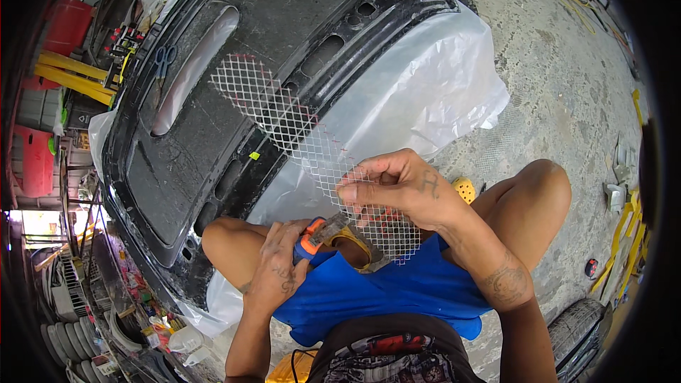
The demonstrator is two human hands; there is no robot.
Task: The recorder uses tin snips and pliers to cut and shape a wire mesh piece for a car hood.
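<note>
My right hand (397, 188) pinches a long strip of silvery diamond-pattern metal mesh (266, 103) near its lower end. The strip slants up and left, its far end above a black vehicle panel (305, 0); reddish marks run along one edge. Down by my left knee, my left hand (280, 259) is closed round a tool with an orange-and-blue handle (308, 242). A dark, flat metal part of that tool points toward the mesh; its exact kind is unclear. On the panel, blue-handled scissors (164, 60) lie beside a long slot (198, 71).
White plastic sheeting (440, 78) lies under the panel and spreads over the rough concrete floor (560, 92). A yellow perforated shoe (464, 189) shows by my right knee. A tire (578, 333) stands at lower right; cluttered shelving and red parts (67, 25) line the left.
</note>
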